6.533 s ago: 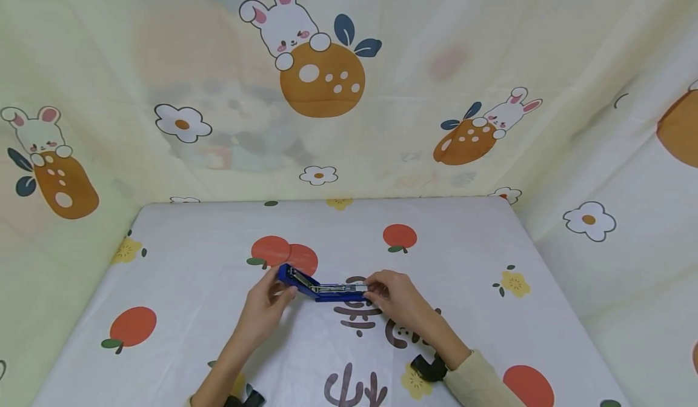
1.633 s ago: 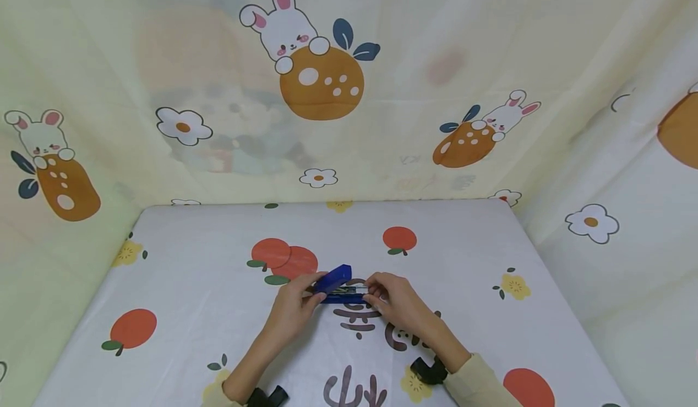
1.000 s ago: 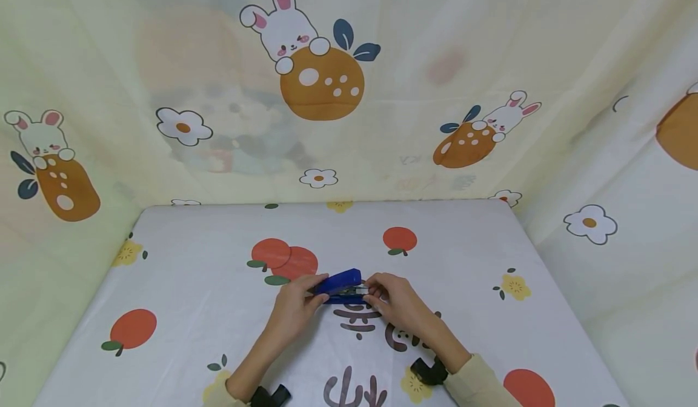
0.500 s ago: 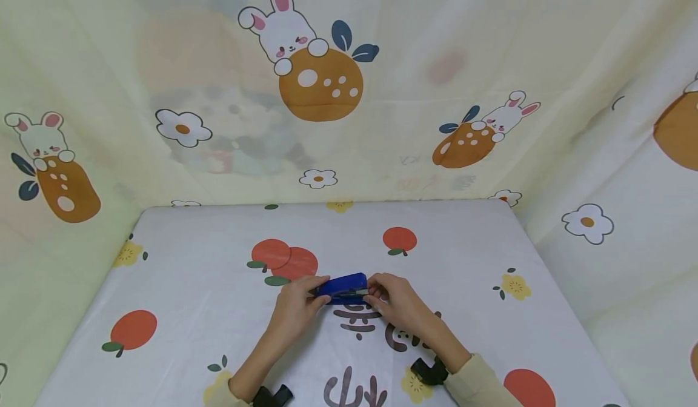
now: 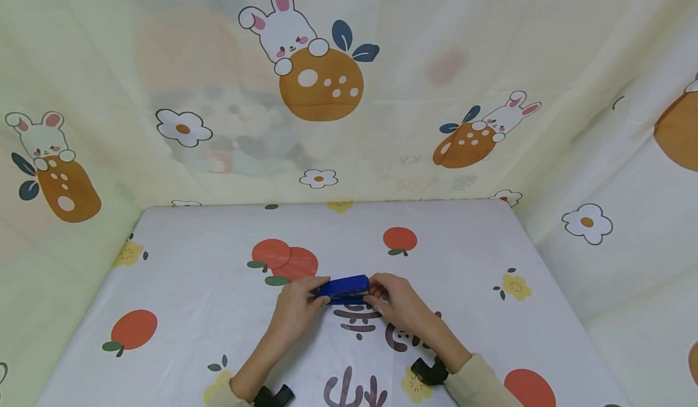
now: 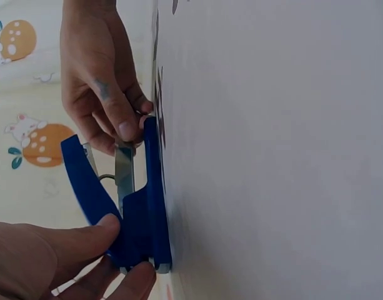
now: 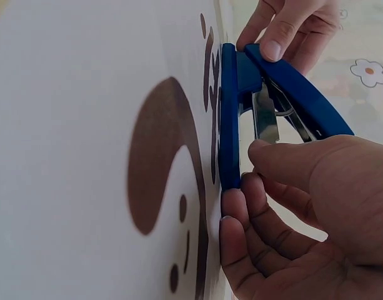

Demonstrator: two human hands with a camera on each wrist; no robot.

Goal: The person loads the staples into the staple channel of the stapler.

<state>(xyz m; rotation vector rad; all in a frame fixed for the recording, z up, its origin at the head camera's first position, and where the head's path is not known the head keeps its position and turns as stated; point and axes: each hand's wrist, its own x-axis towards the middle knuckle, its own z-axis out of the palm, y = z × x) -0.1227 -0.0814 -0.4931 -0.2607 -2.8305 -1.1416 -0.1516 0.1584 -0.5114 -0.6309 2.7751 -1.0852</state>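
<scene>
A blue stapler (image 5: 342, 286) lies lengthwise on the table between both hands. Its top cover (image 6: 84, 181) slants up over the metal staple magazine (image 7: 264, 115), leaving a wedge-shaped gap at the front end. At the hinge end, my left hand (image 5: 294, 307) pinches the stapler between thumb and fingers. My right hand (image 5: 398, 302) grips the front end. In the right wrist view its thumb touches the magazine tip, while other fingertips sit at the end of the blue base (image 7: 229, 144). The magazine's inside is hidden under the cover.
The white tabletop (image 5: 458, 310) carries printed fruit, flowers and brown drawings. A pale curtain (image 5: 398, 140) with rabbit prints rises behind the table and along both sides. Each wrist wears a black strap mount (image 5: 429, 370).
The stapler's cover, earlier swung wide back to the left, has come over to the right and down above the magazine. My left hand shifted right to the hinge; my right hand stayed put.
</scene>
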